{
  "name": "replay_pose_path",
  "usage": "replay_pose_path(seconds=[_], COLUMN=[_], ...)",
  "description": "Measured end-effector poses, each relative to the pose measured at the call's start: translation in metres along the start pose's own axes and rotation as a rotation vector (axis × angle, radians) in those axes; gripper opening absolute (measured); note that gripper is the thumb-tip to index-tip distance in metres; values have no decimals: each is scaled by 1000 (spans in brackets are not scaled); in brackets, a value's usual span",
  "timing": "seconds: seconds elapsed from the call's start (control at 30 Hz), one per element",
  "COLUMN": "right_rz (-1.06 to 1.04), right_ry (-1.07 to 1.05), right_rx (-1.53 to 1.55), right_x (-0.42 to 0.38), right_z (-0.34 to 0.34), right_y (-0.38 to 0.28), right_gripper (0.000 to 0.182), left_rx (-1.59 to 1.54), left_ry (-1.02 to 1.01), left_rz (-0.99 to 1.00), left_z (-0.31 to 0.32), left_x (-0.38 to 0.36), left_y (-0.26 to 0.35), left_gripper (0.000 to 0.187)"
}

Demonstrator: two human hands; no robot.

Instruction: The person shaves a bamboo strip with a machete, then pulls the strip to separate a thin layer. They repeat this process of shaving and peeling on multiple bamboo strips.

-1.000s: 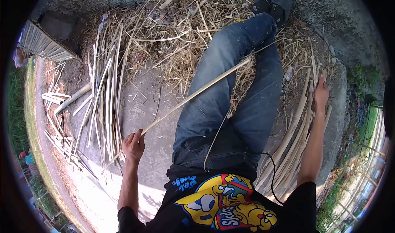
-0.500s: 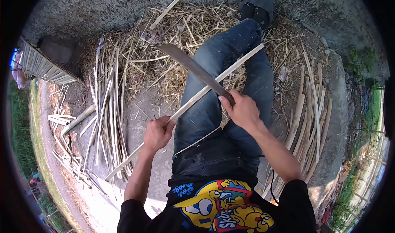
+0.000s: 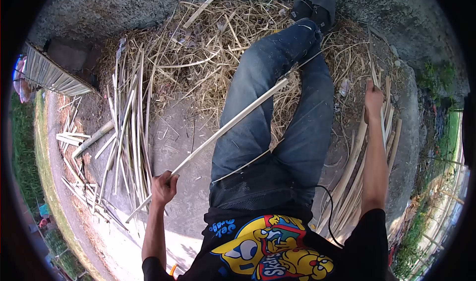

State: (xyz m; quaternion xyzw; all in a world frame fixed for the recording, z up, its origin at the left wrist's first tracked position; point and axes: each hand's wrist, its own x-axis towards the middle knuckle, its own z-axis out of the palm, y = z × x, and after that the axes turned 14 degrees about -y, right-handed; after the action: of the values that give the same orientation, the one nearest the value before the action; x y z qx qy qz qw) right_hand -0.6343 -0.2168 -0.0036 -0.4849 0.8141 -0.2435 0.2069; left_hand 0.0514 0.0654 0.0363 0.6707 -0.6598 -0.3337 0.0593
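My left hand (image 3: pixel 164 187) is closed around the lower part of a long pale split strip (image 3: pixel 233 122), which slants up across my thighs. Near the strip's far end, a thin sliver (image 3: pixel 310 59) runs over the jeans. Out at the right, my right hand (image 3: pixel 373 101) is closed, raised above the stack of strips. A narrow dark blade (image 3: pixel 370 50), seen nearly edge-on, points away from it; its handle is hidden in the fist. Another thin strip (image 3: pixel 243 167) lies across my lap.
Pale strips (image 3: pixel 131 117) lie in a loose pile on the left, beside a thicker pole (image 3: pixel 94 138). More strips (image 3: pixel 354 157) are stacked at the right. Shavings (image 3: pixel 198 58) cover the ground before a rough wall (image 3: pixel 148 5). A slatted panel (image 3: pixel 57 72) stands far left.
My right hand has swung the blade away from the strip, out to the right. My left hand has moved left and down along with the strip, whose far end is now lower.
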Motion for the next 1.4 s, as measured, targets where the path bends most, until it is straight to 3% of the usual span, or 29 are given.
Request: replay_pose_path(seconds=[0.1, 0.2, 0.27, 0.3, 0.37, 0.47, 0.53, 0.63, 0.73, 0.77, 0.87, 0.9, 1.0, 1.03, 1.1, 1.13, 1.23, 1.3, 1.37, 1.4], right_rz=[-63, -75, -58, -182, -419, -445, -632, -731, -818, -815, -271, -239, 58, 66, 5, 4, -67, -58, -45, -33], right_ry=[55, -142, -202, -230, -236, -458, -473, -602, -549, -433, -309, -144, -149, -164, -215, -259, -395, -406, -415, -375], right_rx=[-123, 362, 387, 303, 158, 49, -53, -162, -299, -251, 26, -45, 272, 256, 574, 677, 627, 621, 613, 596], right_x=[6, -58, -96, -109, -138, -176, -197, -228, -220, -196, -86, -41, 0, -7, -27, -50, -97, -120, -137, -144], right_z=[-29, -30, -14, 1, 30, 67, 94, 105, 99, 100, 71, 66, 27, 25, 11, 6, 8, 13, 14, 17], right_y=[37, -21, -59, -62, -85, -123, -134, -154, -158, -146, -105, -70, -20, -16, -8, -26, -34, -40, -36, -28], right_gripper=[63, 43, 47, 45, 42, 43, 44, 47, 46, 48, 58, 62, 58, 58, 49, 34, 29, 26, 24, 24], left_rx=[-59, -159, -587, -577, -949, -1056, -1171, -1325, -1400, -1429, -1456, -1465, -1444, -1367, -1329, -1260, -1017, -651, -495, -208], left_ry=[-55, -163, -393, -394, -728, -812, -890, -991, -1060, -1069, -1100, -1106, -1008, -933, -662, -487, -20, 142, 174, 220], left_rz=[-18, -40, -79, -72, -241, -261, -285, -307, -325, -345, -344, -364, -355, -322, -251, -267, -339, -289, -260, -264], left_z=[16, 22, 23, 18, -1, -13, -17, -12, -8, -8, -14, -14, -4, -7, -14, -20, -37, -34, -28, -21], left_x=[-4, 34, 58, 70, 92, 114, 121, 124, 112, 101, 56, 42, 22, 22, 24, 30, 52, 71, 89, 98], left_y=[-1, 23, 38, 47, 71, 99, 116, 110, 92, 82, 33, 18, -5, 0, 2, 0, -33, -72, -116, -148], left_gripper=[33, 43, 47, 47, 44, 42, 43, 43, 45, 47, 49, 49, 43, 44, 46, 47, 49, 47, 40, 42])
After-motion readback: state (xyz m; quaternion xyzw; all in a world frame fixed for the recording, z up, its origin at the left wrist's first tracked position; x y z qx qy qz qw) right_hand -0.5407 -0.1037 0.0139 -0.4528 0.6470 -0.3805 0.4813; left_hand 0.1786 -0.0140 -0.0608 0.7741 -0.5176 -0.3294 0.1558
